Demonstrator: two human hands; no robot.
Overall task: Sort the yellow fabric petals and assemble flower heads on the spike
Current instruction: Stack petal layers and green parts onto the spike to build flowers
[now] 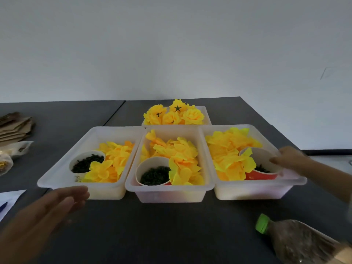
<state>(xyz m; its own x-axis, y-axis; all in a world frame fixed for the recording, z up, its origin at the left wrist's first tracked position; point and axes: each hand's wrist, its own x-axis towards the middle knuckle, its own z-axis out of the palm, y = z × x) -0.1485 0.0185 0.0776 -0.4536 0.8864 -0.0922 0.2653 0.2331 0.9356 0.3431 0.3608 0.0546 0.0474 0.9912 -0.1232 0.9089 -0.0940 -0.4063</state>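
Note:
Three translucent bins stand in a row on the dark table. The left bin, the middle bin and the right bin each hold loose yellow fabric petals and a paper cup of dark green pieces. Behind them a fourth bin holds assembled yellow flower heads. My left hand hovers with straight fingers just in front of the left bin. My right hand, blurred, reaches over the right bin's rim beside the red cup. I see no spike.
A plastic bottle with a green cap lies at the table's front right. Flattened cardboard and plastic bags sit at the far left, and a white sheet lies at the left edge. A pale wall rises behind the table.

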